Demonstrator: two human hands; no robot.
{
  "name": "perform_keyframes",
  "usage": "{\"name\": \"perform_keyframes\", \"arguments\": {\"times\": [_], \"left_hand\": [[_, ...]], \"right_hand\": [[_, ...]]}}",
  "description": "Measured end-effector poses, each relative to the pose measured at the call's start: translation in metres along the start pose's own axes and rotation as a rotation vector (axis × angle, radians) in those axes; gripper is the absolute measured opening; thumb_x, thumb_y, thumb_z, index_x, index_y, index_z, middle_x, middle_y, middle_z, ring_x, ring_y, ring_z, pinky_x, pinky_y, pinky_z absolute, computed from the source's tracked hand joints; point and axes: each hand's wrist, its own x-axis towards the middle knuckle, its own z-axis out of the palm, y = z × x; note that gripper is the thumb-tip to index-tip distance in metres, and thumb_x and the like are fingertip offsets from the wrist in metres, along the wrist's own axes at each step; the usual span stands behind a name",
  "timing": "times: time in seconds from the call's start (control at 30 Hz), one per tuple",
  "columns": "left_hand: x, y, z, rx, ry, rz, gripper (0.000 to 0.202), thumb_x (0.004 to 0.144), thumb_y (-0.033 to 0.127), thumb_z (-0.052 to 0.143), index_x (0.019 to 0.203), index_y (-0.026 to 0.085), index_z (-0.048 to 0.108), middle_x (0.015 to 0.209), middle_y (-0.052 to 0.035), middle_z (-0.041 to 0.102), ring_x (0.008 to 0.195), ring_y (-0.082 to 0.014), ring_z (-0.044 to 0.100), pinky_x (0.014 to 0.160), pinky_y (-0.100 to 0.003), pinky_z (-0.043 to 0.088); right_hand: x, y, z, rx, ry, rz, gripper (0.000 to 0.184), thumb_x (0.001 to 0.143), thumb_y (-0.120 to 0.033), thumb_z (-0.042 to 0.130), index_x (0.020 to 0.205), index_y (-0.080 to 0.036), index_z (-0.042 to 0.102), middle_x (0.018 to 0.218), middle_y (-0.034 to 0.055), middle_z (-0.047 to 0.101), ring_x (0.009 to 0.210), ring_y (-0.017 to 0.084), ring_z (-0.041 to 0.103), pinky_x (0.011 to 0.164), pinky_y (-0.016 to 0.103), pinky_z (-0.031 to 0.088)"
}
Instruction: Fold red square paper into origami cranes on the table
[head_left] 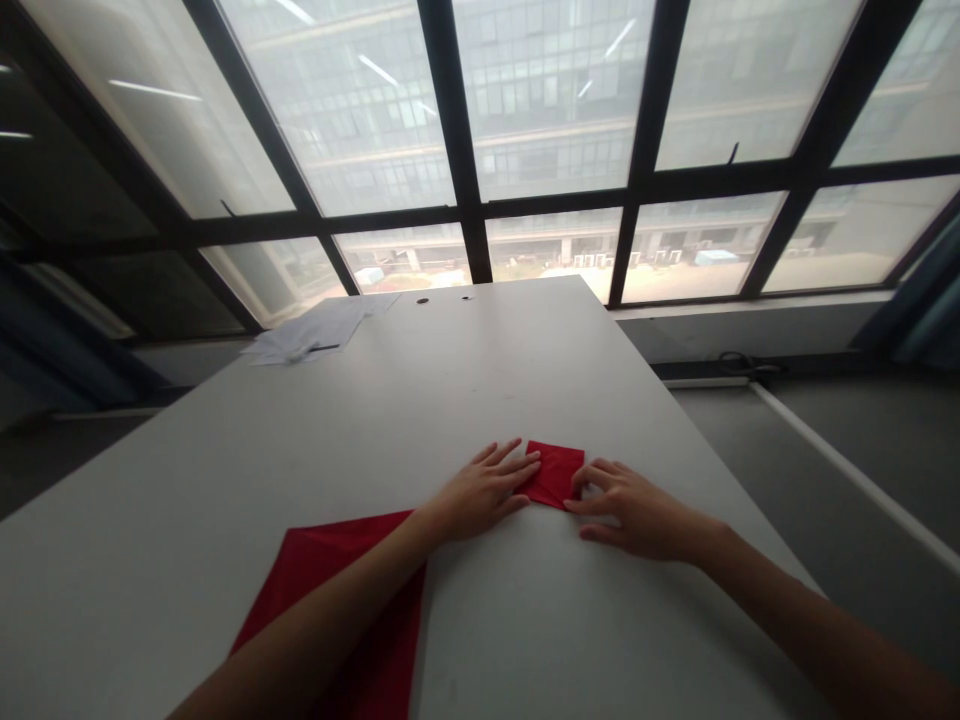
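Note:
A small red folded sheet (556, 473), roughly square with creases across it, lies flat on the white table (480, 370). I cannot tell whether it is paper or cloth. My left hand (487, 492) rests palm down at its left side, fingers stretched out and the fingertips on its left edge. At the opposite edge, my right hand (626, 510) has curled fingers, with thumb and forefinger closed on the lower right corner. Under my left forearm lies a larger red sheet (337, 570), partly hidden by the arm.
Loose white papers (315, 330) with a dark pen (324, 347) on them lie at the table's far left. Small round holes (422, 301) are near the far edge. Large dark-framed windows (551, 100) stand beyond. Right of the table, a pale strip (847, 470) crosses the grey floor.

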Motion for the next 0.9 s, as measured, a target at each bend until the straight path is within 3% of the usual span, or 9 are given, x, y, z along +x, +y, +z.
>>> {"name": "perform_keyframes", "arguments": {"times": [0.2, 0.33, 0.47, 0.63, 0.73, 0.83, 0.9], "left_hand": [[-0.001, -0.007, 0.005, 0.081, 0.074, -0.080, 0.056, 0.101, 0.045, 0.042, 0.152, 0.026, 0.032, 0.160, -0.0081, 0.029, 0.151, -0.0287, 0.016, 0.119, -0.054, 0.022], [0.002, 0.005, -0.002, 0.073, 0.150, -0.047, 0.052, 0.102, 0.029, 0.043, 0.152, 0.021, 0.033, 0.156, -0.0106, 0.038, 0.148, -0.0246, 0.027, 0.119, -0.048, 0.027], [0.003, 0.021, -0.006, 0.023, 0.084, 0.043, 0.047, 0.098, 0.036, 0.052, 0.144, 0.027, 0.047, 0.148, -0.0077, 0.049, 0.138, -0.0254, 0.043, 0.114, -0.045, 0.035], [0.003, 0.020, -0.003, -0.022, 0.018, 0.052, 0.045, 0.100, 0.038, 0.048, 0.144, 0.029, 0.046, 0.152, -0.0052, 0.044, 0.141, -0.0241, 0.040, 0.119, -0.048, 0.027], [0.004, 0.017, -0.002, -0.064, 0.016, 0.082, 0.046, 0.100, 0.035, 0.049, 0.145, 0.028, 0.044, 0.152, -0.0059, 0.044, 0.143, -0.0224, 0.037, 0.121, -0.047, 0.023], [0.004, 0.017, -0.005, -0.114, 0.032, 0.134, 0.049, 0.099, 0.034, 0.050, 0.147, 0.025, 0.043, 0.151, -0.0082, 0.046, 0.144, -0.0224, 0.036, 0.121, -0.046, 0.025], [0.005, 0.020, -0.008, -0.158, 0.041, 0.157, 0.051, 0.099, 0.034, 0.052, 0.147, 0.022, 0.043, 0.150, -0.0103, 0.046, 0.142, -0.0225, 0.039, 0.120, -0.042, 0.030]], "right_hand": [[0.000, -0.003, -0.001, -0.002, 0.021, -0.002, 0.031, 0.090, -0.040, 0.065, 0.120, -0.036, 0.069, 0.116, 0.0053, 0.062, 0.109, 0.024, 0.053, 0.097, 0.041, 0.044], [0.000, -0.004, 0.000, -0.008, 0.056, 0.007, 0.031, 0.089, -0.038, 0.067, 0.119, -0.037, 0.069, 0.115, 0.0054, 0.063, 0.110, 0.025, 0.054, 0.097, 0.041, 0.044], [0.001, -0.010, 0.005, -0.033, 0.053, 0.033, 0.030, 0.090, -0.040, 0.064, 0.120, -0.034, 0.069, 0.116, 0.0065, 0.062, 0.110, 0.026, 0.054, 0.098, 0.043, 0.043], [0.003, -0.020, 0.011, 0.028, 0.059, 0.013, 0.031, 0.089, -0.041, 0.065, 0.118, -0.030, 0.069, 0.112, 0.0069, 0.063, 0.107, 0.024, 0.057, 0.097, 0.042, 0.043], [0.007, -0.015, 0.015, 0.060, 0.204, 0.088, 0.023, 0.092, -0.030, 0.061, 0.114, -0.028, 0.069, 0.105, 0.0059, 0.066, 0.101, 0.022, 0.058, 0.096, 0.040, 0.043], [0.009, -0.002, 0.020, 0.057, 0.438, 0.289, 0.027, 0.093, -0.019, 0.053, 0.116, -0.023, 0.067, 0.106, 0.0087, 0.067, 0.101, 0.024, 0.058, 0.093, 0.041, 0.046], [0.009, 0.008, 0.023, 0.086, 0.472, 0.356, 0.032, 0.091, -0.014, 0.051, 0.118, -0.021, 0.066, 0.106, 0.0094, 0.067, 0.101, 0.024, 0.058, 0.092, 0.041, 0.047]]}}
